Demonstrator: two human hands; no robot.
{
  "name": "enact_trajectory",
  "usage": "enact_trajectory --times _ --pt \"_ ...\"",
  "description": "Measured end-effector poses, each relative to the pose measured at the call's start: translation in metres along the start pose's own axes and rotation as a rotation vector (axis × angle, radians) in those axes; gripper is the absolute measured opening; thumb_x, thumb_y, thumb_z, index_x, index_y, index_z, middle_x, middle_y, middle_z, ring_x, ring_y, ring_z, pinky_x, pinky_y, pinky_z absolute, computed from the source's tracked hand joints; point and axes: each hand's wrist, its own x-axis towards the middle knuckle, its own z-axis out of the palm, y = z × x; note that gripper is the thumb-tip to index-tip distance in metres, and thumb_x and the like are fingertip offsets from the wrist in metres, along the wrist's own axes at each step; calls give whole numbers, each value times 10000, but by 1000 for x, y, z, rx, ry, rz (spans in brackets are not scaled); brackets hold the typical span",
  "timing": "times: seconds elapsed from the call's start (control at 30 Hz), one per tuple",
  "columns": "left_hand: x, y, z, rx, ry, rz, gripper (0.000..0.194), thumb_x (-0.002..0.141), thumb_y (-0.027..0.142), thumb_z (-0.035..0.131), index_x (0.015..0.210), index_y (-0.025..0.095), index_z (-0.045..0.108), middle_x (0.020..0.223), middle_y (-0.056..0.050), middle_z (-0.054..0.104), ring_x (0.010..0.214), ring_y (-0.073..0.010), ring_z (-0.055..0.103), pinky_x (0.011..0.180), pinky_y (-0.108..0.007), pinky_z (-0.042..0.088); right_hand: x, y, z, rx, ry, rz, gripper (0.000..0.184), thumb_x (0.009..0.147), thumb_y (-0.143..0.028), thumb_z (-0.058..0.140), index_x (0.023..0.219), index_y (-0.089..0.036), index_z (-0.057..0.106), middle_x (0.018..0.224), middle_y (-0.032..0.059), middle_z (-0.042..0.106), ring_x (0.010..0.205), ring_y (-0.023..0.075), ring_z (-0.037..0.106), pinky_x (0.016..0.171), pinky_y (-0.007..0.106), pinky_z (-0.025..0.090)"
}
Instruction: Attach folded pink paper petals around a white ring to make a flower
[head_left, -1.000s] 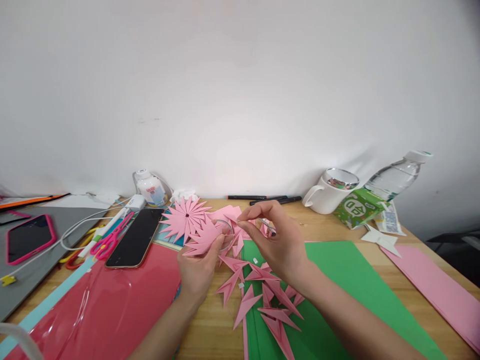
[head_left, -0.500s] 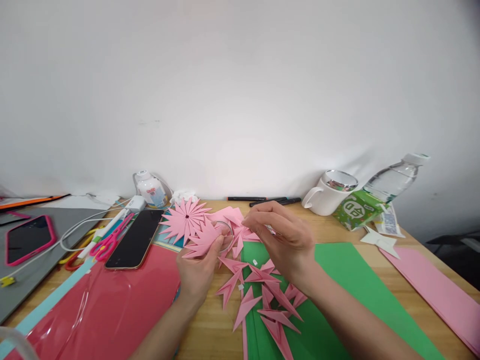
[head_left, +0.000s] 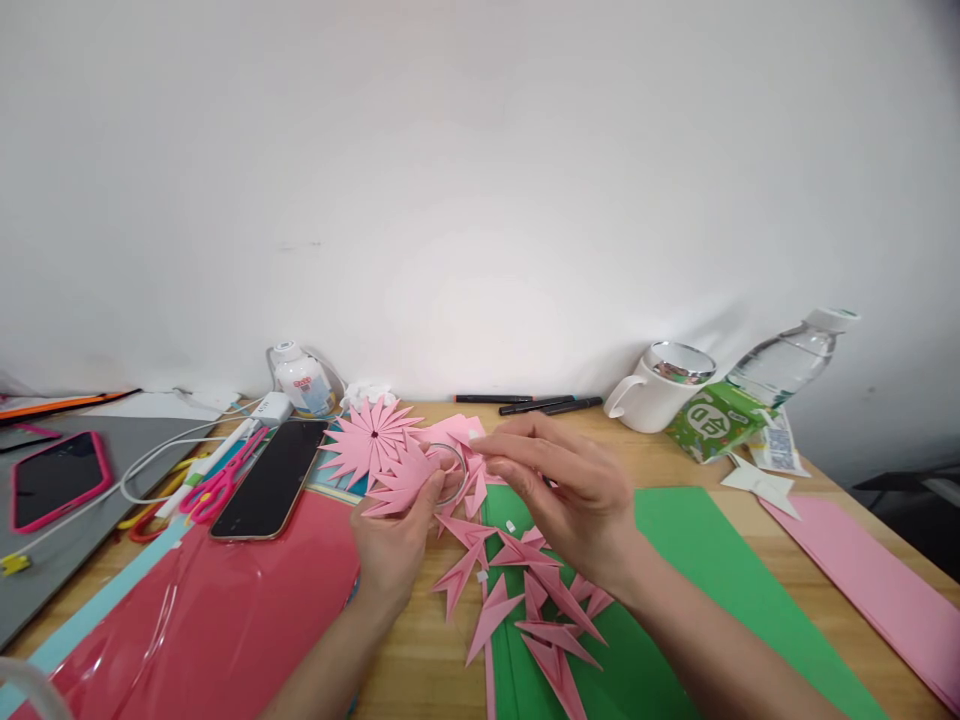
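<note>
My left hand (head_left: pixel 394 550) is closed on a partly assembled pink folded-paper fan (head_left: pixel 405 478) and a narrow ring that looks like a tape roll (head_left: pixel 463 478). Just right of it, my right hand (head_left: pixel 577 490) pinches what looks like a small white piece (head_left: pixel 475 437) at its fingertips, close to the ring. Behind the fan lies a full round pink paper star (head_left: pixel 374 434). Several loose pink folded-paper pieces (head_left: pixel 496 615) are scattered below the hands, with a tiny white scrap (head_left: pixel 511 526) among them.
Green paper (head_left: pixel 690 580) lies under the loose pieces; pink sheets (head_left: pixel 870 590) are at right. A white mug (head_left: pixel 660 390), green box (head_left: pixel 716 420) and leaning bottle (head_left: pixel 791 355) stand at back right. Black pens (head_left: pixel 551 405) lie by the wall. Left are a phone (head_left: pixel 270 480), pink scissors (head_left: pixel 217 490) and a red folder (head_left: pixel 225 610).
My right hand has moved slightly left, its fingertips closer to the ring, and the white piece now shows at them. My left hand stays in place with the fan and ring.
</note>
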Motion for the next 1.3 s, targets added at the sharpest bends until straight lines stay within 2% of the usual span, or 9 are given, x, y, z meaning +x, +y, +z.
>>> enact_trajectory --times 0.1,0.23,0.37,0.57,0.87,1.1,1.3 --pt "0 0 0 13 -9 5 158 649 241 741 781 158 764 714 -49 755 653 -241 725 643 -327 624 -1 -4 2 79 -16 120 200 859 -111 564 935 -234 702 681 -10 679 590 104 620 565 235 525" --pt "0 1 0 0 6 17 188 643 238 744 808 150 761 735 -55 758 681 -241 727 656 -320 621 -2 -6 7 256 15 311 96 794 -142 648 750 -208 702 695 0 709 628 122 640 576 240 538" --pt "-1 3 2 -47 3 -10 134 647 232 736 745 144 757 692 -51 752 624 -235 722 614 -315 623 -1 -5 8 438 41 529 10 738 -193 709 731 -201 709 695 5 708 616 124 645 547 226 541" --pt "-6 3 6 -151 1 -49 199 677 257 725 834 135 748 775 -63 760 663 -244 727 646 -333 627 3 1 7 533 147 681 50 664 -156 736 679 -192 705 657 -13 688 568 88 600 525 185 520" --pt "-4 -1 3 -99 -26 -43 213 663 277 747 818 131 751 770 -74 759 685 -263 727 663 -347 628 3 9 7 590 130 755 105 639 -202 773 675 -178 677 674 -18 676 594 77 596 556 179 503" --pt "-3 -3 2 -86 -33 -41 182 667 244 734 817 142 753 762 -64 759 677 -250 728 648 -330 629 6 9 7 610 152 757 286 599 -196 794 667 -186 517 628 -55 599 571 74 554 545 188 463" --pt "-1 -6 -2 -95 -95 -35 207 675 245 734 857 147 753 811 -70 760 711 -253 729 681 -342 624 3 14 10 506 98 749 149 627 -256 771 656 -177 648 706 4 664 646 122 603 607 249 516"
